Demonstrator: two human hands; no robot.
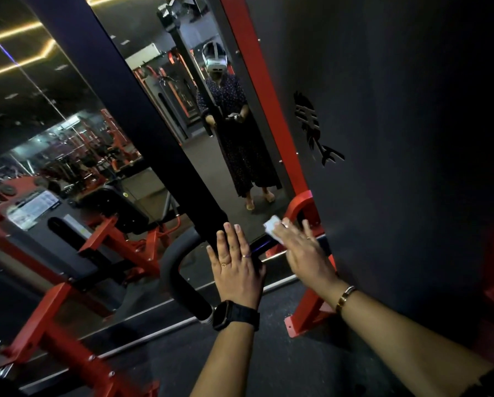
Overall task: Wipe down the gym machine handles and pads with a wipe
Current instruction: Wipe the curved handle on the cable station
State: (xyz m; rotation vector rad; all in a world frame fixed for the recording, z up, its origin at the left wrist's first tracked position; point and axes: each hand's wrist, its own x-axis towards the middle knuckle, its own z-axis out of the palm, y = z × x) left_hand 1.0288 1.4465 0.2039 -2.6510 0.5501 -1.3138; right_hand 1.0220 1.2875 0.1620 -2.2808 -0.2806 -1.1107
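A black curved machine handle (182, 285) hangs from a dark bar (142, 130) in the centre of the view. My left hand (235, 265) lies flat against the upper part of this handle, fingers straight and together, wearing a black watch. My right hand (303, 253) is to the right of the handle and apart from it, holding a small white wipe (273, 226) under its fingers. The wipe sticks out past the fingertips toward the mirror.
A large mirror (231, 167) ahead reflects a person with a headset. The machine's dark shroud panel (397, 138) with a red frame post (271, 110) fills the right. Red-framed gym equipment (68, 310) and a black pad (116, 207) stand at the left.
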